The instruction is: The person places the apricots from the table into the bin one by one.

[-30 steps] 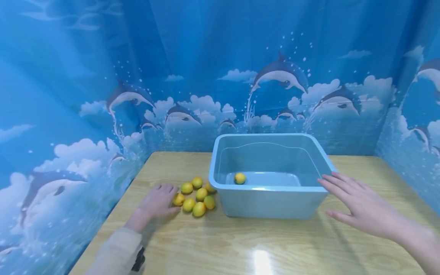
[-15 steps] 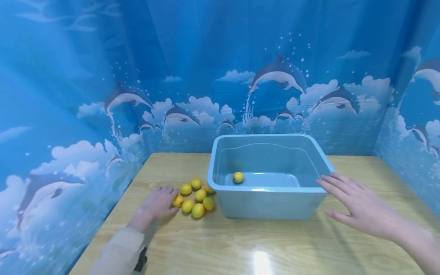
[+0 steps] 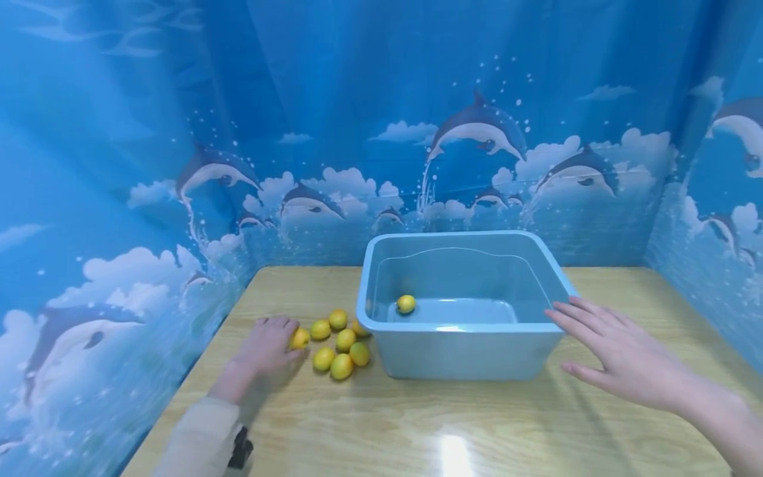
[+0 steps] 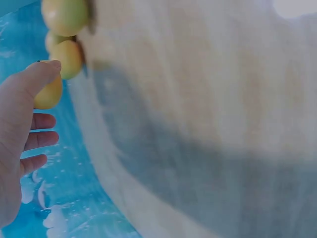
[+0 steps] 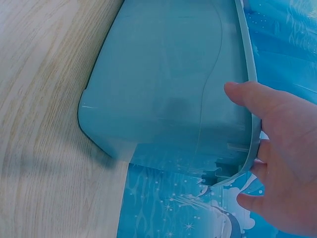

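Note:
My left hand (image 3: 265,348) pinches a small oval yellow-orange fruit (image 4: 48,94) between thumb and fingers, at the left side of a loose cluster of similar fruits (image 3: 345,340) on the table. In the left wrist view the thumb lies over the fruit and the other fingers are partly bent behind it. One more fruit (image 3: 406,304) lies inside a light blue plastic bin (image 3: 471,354), towards its left end. My right hand (image 3: 626,358) has its fingers extended with the fingertips at the bin's right front rim; in the right wrist view the hand overlaps that rim (image 5: 252,134).
The light wood table (image 3: 381,424) carries the bin at the back centre, beside the fruit cluster. Behind and to both sides hang blue curtains (image 3: 357,99) printed with dolphins and clouds. A small black object (image 3: 240,449) shows at the left wrist.
My left hand has shifted slightly left with its fruit, which now sits farther from the cluster. The fruit in the bin has rolled a little left. My right hand stays at the rim.

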The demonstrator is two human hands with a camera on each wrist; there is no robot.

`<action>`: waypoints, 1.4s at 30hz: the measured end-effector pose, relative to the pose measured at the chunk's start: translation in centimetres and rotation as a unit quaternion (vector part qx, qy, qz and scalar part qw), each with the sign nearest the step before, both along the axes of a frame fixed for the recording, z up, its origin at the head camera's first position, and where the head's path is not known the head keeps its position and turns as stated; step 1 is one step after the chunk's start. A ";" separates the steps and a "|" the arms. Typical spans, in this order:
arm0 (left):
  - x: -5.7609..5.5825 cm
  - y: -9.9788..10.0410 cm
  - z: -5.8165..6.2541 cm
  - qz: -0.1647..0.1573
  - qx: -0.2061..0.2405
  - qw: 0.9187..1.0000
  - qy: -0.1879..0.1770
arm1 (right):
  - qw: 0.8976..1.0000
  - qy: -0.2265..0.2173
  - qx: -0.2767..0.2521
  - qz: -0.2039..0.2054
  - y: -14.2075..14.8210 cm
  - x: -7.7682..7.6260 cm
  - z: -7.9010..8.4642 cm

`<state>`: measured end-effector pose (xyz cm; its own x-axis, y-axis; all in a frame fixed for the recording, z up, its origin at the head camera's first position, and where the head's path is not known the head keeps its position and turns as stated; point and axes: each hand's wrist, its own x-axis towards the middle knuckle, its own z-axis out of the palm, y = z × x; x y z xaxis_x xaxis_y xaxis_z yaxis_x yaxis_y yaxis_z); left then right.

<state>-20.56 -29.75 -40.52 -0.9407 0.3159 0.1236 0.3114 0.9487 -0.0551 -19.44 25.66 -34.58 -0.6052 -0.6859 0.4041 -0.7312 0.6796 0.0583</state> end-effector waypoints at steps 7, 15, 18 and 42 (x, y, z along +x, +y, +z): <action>-0.7 0.2 2.5 -0.008 0.016 0.998 0.057 | 1.000 0.001 0.004 -0.001 -0.2 0.1 0.2; -1.9 1.8 5.6 -0.031 0.026 0.996 0.081 | 1.000 0.002 0.002 -0.002 -0.1 0.3 0.3; -2.3 2.7 6.8 -0.039 0.017 0.995 0.089 | 1.000 0.005 0.002 -0.002 -0.1 0.3 0.3; -4.5 9.1 13.6 -0.135 -0.028 0.980 0.140 | 1.000 -0.003 0.006 -0.007 -0.1 0.4 0.6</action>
